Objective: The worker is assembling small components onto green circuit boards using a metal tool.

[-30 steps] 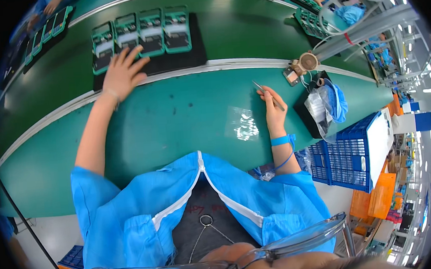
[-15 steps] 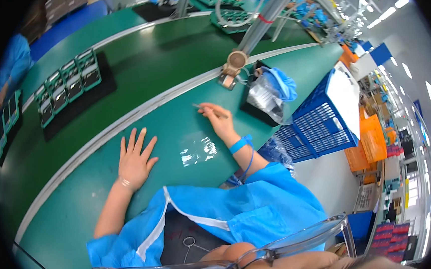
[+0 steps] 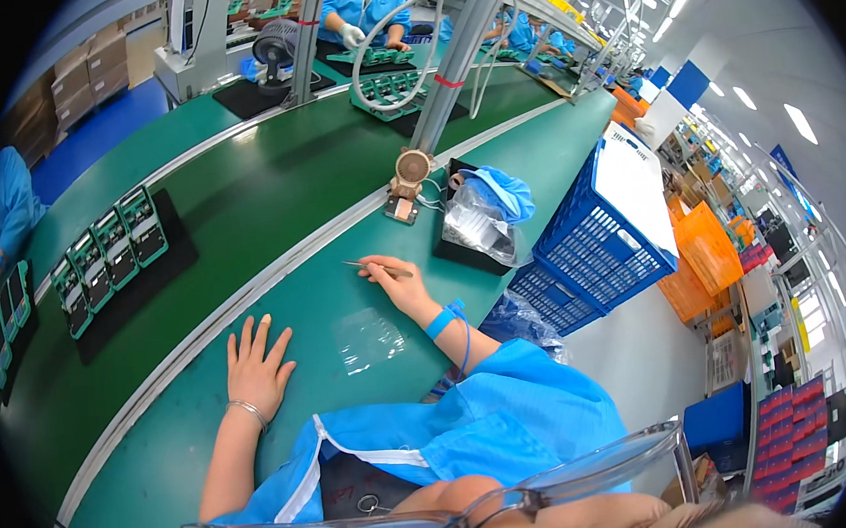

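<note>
My left hand (image 3: 256,379) lies palm down on the green bench top (image 3: 280,318), fingers spread, holding nothing. A metal bracelet is round its wrist. To its right, my right hand (image 3: 400,290) grips slim tweezers (image 3: 353,263), which point left just above the bench. A blue wrist strap (image 3: 440,324) with a cord circles that wrist. Between the hands and a little nearer to me, a clear plastic bag (image 3: 370,340) lies flat on the bench. Neither hand touches it. Whether the tweezers' tips hold anything is too small to tell.
Beyond a metal rail, a green conveyor carries trays of phone-like parts (image 3: 110,254). A small brown fan (image 3: 410,170) stands by a black box (image 3: 471,251) holding plastic and blue cloth. Blue crates (image 3: 593,237) stand at right. Co-workers in blue (image 3: 366,11) sit beyond the belt.
The view has tilted up, showing more of the far side of the line. My hands keep about the same places on the bench, the right still holding the tweezers.
</note>
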A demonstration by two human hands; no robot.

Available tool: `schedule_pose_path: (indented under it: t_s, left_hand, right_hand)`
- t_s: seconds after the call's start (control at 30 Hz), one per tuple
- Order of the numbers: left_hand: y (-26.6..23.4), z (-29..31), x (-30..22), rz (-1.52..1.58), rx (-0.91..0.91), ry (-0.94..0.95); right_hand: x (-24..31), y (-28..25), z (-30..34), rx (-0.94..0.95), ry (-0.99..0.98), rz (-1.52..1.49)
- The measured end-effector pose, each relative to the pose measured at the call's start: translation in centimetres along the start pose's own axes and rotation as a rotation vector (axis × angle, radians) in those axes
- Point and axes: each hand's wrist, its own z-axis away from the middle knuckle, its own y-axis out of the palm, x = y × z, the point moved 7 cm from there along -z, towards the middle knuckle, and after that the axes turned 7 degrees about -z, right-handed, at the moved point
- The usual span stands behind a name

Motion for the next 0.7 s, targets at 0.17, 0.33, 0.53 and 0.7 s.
schedule_pose_path:
  t_s: [0.17,0.33,0.53,0.7]
  left_hand:
    - [-0.2,-0.2,0.2,-0.001,0.015,-0.013]
    - [-0.2,-0.4,0.3,0.010,0.021,-0.010]
    - [-0.2,-0.4,0.7,0.018,0.015,-0.004]
    - [-0.2,-0.5,1.1,0.039,0.006,-0.001]
  right_hand:
    - [0.1,0.1,-0.2,-0.011,0.010,-0.003]
    - [0.0,0.0,-0.3,-0.009,0.002,0.022]
    - [-0.8,0.1,-0.4,-0.004,0.009,0.013]
    - [-1.0,0.2,-0.4,-0.016,0.017,-0.007]
